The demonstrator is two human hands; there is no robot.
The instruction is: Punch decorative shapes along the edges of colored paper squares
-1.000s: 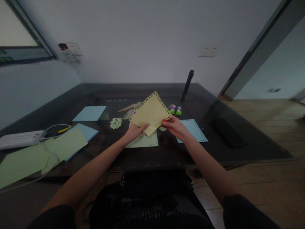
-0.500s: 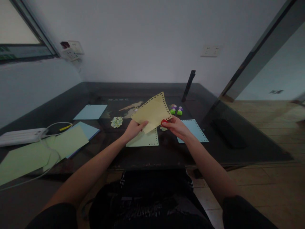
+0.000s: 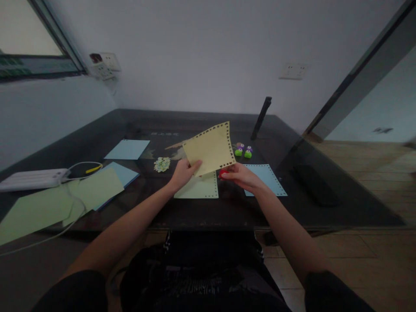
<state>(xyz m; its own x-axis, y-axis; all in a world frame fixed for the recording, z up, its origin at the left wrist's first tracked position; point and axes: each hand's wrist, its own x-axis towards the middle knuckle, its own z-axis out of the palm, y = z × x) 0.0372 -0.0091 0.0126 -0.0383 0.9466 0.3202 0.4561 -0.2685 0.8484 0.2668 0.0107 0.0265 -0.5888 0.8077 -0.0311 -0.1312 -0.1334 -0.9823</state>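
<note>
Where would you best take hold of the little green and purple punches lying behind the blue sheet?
Probably from above, pinching one green and purple punch across its rounded sides; they sit low on the dark table, close together, clear of both hands.

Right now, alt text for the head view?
Left hand holds up a yellow paper sheet with punched edges; right hand grips a small red punch at its lower corner. Below lie green and blue punched sheets on a dark glass table.
</note>
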